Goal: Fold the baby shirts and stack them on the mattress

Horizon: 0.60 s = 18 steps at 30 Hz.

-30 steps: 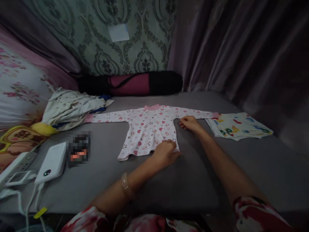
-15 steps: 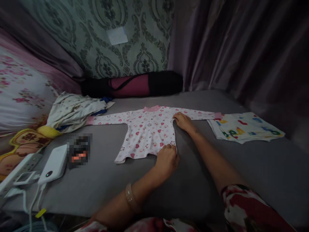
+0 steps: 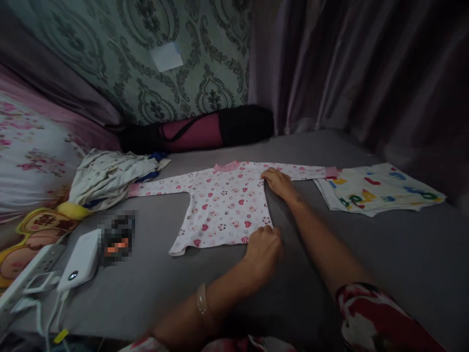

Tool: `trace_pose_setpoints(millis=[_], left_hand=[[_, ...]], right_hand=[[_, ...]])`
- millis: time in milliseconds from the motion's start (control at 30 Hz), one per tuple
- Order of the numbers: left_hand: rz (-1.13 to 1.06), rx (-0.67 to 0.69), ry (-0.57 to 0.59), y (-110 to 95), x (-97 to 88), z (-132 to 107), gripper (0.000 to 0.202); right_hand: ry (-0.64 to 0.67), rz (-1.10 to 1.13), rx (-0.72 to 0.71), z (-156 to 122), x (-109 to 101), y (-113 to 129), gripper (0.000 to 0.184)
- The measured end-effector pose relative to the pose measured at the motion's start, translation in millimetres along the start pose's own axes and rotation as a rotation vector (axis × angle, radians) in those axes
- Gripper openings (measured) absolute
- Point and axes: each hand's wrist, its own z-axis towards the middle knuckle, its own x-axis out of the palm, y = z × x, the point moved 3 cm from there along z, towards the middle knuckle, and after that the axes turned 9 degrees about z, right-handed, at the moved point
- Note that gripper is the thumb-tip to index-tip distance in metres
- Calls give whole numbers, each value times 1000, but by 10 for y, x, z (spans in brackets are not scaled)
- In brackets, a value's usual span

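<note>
A small white long-sleeved shirt [image 3: 225,210] lies spread on the grey bed sheet, printed with pink hearts and flowers. Its collar [image 3: 227,166] and cuffs are pink, and both sleeves stretch out sideways. My left hand [image 3: 264,250], with a pale bangle [image 3: 202,300] on the wrist, is closed on the shirt's lower right corner at the hem. Up at the right armpit, the fingers of my right hand [image 3: 277,183] pinch the side seam. The left end of the hem is slightly curled.
Folded cloth with coloured prints [image 3: 388,190] lies right, touching the right cuff. Crumpled clothes [image 3: 113,173] are at left, near a white power bank [image 3: 79,259], a power strip [image 3: 32,274] and a blurred-out object [image 3: 117,238]. A black and maroon bag [image 3: 194,132] lies along the wall.
My left hand has moved a little right and nearer to me with the shirt's corner. The hem is straighter, its wavy folds flattened. My right hand stays at the armpit.
</note>
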Motion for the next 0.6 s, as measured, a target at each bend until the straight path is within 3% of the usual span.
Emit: trace_pose_setpoints(millis=[600], left_hand=[[-145, 28, 6, -220, 21, 343, 24]], right_hand=[[-31, 8, 6, 58, -21, -63, 28]])
